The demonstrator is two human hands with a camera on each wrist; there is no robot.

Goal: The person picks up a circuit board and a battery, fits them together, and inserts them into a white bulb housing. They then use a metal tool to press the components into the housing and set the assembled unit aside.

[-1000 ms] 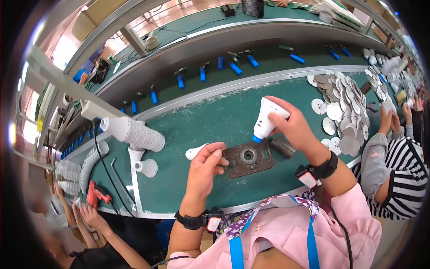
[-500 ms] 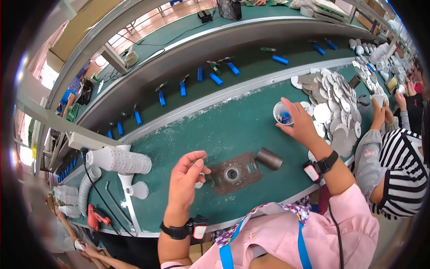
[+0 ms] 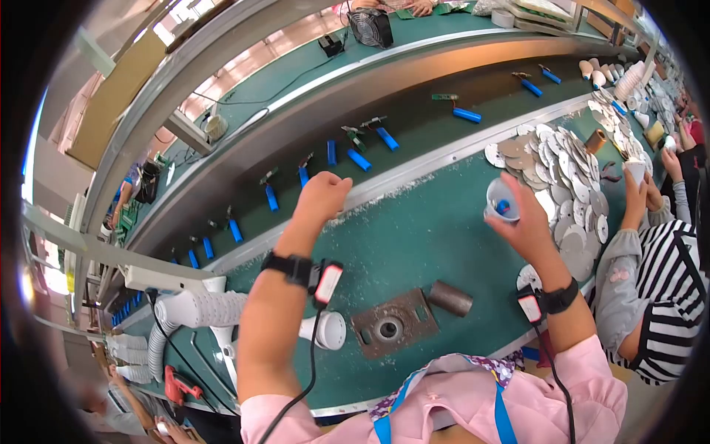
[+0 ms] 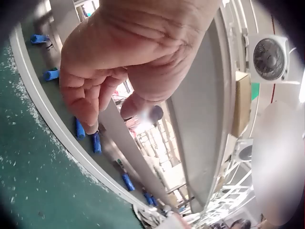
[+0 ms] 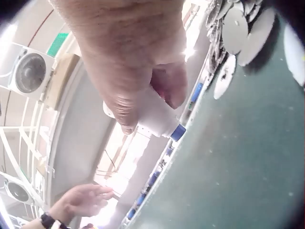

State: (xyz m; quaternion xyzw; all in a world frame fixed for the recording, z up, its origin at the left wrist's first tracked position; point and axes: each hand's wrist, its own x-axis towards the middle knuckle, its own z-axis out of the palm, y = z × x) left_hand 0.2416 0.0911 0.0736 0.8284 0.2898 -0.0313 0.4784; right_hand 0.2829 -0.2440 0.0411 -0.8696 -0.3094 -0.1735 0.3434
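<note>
My right hand (image 3: 531, 222) grips a white funnel-shaped bulb housing (image 5: 155, 114) around its side. In the head view the housing's wide opening faces up, with a blue part (image 3: 504, 206) inside; the right wrist view shows a blue cap (image 5: 178, 133) at its narrow end. My left hand (image 3: 324, 198) reaches over the far trough, fingers loosely bent with nothing between them. Below it lie blue cylinders (image 3: 271, 197) with small green circuit boards. A brown metal plate with a central ring (image 3: 414, 314) rests on the table beside a short metal tube (image 3: 451, 298).
A white housing (image 3: 330, 331) lies left of the plate, partly behind my left arm's cable. Stacked perforated white housings (image 3: 196, 308) and a red tool (image 3: 177, 385) are farther left. Pale discs (image 3: 584, 189) are heaped at the right, near another person's striped clothing (image 3: 665, 288).
My left hand has gone from beside the metal plate forward over the trough. My right hand has carried the housing to the right, turning its wide opening upward.
</note>
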